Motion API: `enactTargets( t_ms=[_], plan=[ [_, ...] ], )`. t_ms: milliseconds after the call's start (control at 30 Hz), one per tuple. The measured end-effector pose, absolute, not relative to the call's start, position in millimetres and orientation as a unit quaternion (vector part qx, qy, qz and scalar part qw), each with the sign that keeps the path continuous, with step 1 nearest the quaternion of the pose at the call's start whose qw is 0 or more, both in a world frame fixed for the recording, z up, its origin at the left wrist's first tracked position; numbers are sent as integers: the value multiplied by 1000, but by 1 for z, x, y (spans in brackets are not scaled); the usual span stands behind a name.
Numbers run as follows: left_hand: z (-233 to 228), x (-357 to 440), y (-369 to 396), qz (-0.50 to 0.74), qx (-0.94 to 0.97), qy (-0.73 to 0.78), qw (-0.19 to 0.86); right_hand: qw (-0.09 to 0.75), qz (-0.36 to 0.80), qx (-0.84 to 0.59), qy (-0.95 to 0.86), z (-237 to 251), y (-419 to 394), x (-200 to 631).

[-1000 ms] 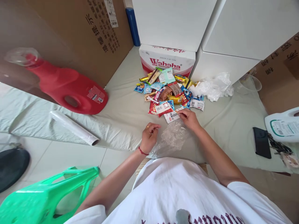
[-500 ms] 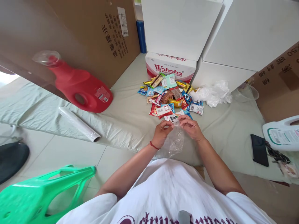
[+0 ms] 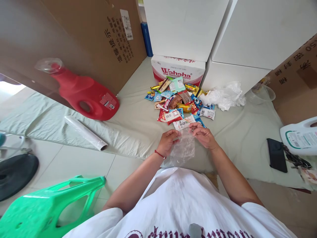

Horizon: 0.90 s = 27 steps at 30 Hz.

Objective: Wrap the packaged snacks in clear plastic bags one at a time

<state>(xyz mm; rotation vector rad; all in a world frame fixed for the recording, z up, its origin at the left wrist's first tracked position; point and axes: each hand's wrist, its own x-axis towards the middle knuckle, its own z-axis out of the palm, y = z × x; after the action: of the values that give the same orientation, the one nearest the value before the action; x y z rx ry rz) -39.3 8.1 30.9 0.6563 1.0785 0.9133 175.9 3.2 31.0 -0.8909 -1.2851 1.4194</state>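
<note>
A clear plastic bag (image 3: 184, 148) hangs between my two hands over the near edge of the cloth-covered surface. My left hand (image 3: 168, 142), with a red cord on the wrist, pinches the bag's upper left edge. Thumb and fingers of my right hand (image 3: 202, 135) are closed on its upper right edge. The bag looks thin and crumpled, with nothing visible inside. Just beyond my fingers lies a white snack packet (image 3: 183, 123). Behind it is a heap of snack packets (image 3: 177, 99) in red, blue, yellow and brown wrappers.
A Wahaba-printed carton (image 3: 178, 69) stands behind the heap, beside a crumpled white plastic bag (image 3: 224, 96). Left are a red jug (image 3: 86, 96) and a wrapped roll (image 3: 85, 133). Right are a phone (image 3: 276, 155) and a white bottle (image 3: 300, 137). A green stool (image 3: 49, 205) stands below left.
My left hand has moved slightly left, away from my right hand, and the bag's top is spread wider between them. The whole view has shifted a little.
</note>
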Motion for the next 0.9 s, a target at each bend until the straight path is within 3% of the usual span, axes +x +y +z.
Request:
enactTargets(
  t_ms=[133,267,367,467,600,733,900],
  plan=[
    [31,-49,13,451,250,478,711,535,588,-387,-467,30,10,199],
    [29,-50,14,512,242,478,672,578,557,-505,-317,27,15,211],
    [28,-42,10,545,254,470,646,548,587,-558,-210,26,-2,191],
    [29,-32,-1,566,275,459,627,497,602,-586,-217,24,-28,148],
    [32,-34,-14,561,280,444,641,516,564,-581,-278,23,-39,112],
    [35,-69,-15,557,224,464,651,579,578,-536,-208,34,-31,137],
    [46,-131,-12,429,238,491,720,515,617,-560,-200,57,-40,184]
  ],
)
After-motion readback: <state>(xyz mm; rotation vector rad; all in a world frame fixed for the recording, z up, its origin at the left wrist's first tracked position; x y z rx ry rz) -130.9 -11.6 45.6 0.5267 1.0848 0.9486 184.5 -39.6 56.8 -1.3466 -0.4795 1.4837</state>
